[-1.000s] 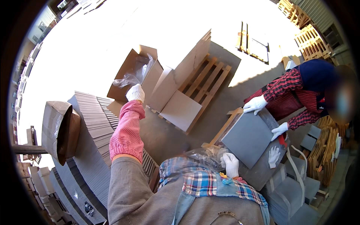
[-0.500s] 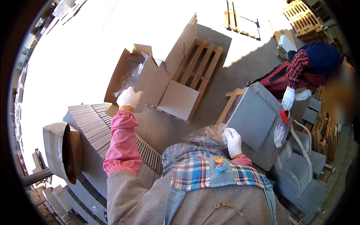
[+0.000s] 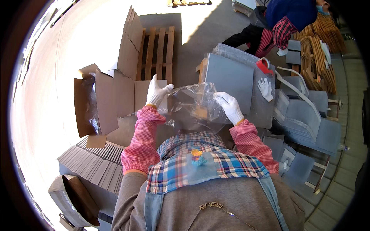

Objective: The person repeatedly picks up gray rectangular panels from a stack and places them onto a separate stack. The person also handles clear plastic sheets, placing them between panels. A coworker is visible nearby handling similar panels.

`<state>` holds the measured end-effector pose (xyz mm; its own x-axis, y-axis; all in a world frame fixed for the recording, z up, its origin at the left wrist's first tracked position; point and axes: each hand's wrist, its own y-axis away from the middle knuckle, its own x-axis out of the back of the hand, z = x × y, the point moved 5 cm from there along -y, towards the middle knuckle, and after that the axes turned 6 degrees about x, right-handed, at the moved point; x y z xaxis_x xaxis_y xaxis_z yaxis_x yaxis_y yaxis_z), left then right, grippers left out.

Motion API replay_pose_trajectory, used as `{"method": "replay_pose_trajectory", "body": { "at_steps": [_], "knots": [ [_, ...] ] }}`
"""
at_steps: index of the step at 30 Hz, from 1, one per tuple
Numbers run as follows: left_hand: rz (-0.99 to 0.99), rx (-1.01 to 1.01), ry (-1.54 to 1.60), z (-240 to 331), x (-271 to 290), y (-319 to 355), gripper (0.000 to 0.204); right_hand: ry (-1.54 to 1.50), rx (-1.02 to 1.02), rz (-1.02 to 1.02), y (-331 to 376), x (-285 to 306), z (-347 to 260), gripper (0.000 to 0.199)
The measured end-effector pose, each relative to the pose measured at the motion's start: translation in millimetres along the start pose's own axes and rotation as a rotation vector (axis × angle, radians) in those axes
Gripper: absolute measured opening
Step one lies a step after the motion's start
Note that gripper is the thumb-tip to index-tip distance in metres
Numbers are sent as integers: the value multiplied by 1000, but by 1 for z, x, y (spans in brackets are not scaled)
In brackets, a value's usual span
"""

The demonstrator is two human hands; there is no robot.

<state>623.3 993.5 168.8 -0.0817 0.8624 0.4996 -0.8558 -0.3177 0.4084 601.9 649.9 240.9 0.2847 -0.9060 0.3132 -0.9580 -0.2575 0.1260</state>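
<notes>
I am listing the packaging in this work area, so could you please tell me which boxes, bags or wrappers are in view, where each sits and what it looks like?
Clear plastic bag: crinkled, transparent, held up between the left hand and right hand.
Open cardboard box: brown, flaps spread, clear liner inside, left of the hands.
Folded cardboard sheets: brown, beside the wooden pallet.
Cardboard box: brown, open, lower left.

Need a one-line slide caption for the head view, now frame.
Both gloved hands, left hand and right hand, spread a clear plastic bag beside an open cardboard box.
</notes>
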Motion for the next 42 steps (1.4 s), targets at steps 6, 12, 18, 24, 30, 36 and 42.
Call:
{"method": "replay_pose_trajectory", "body": {
  "at_steps": [6,12,18,24,30,36,42],
  "knots": [
    [-751,686,601,-51,-104,5,96,16,-100,110,11,64,51,24],
    [-813,494,671,35,-157,17,100,29,-195,198,17,114,112,24],
    [-825,290,664,78,-194,0,100,-7,-220,230,-5,154,159,26],
    [-396,252,250,114,-251,-26,42,56,-254,192,-29,195,191,28],
    [11,46,107,137,-281,-38,26,-313,-431,456,-48,238,244,49],
    [180,27,110,132,-289,-39,24,-252,-392,490,-65,245,221,61],
    [374,-80,64,140,-285,-38,16,301,-215,409,-92,254,207,37]
  ]
}}
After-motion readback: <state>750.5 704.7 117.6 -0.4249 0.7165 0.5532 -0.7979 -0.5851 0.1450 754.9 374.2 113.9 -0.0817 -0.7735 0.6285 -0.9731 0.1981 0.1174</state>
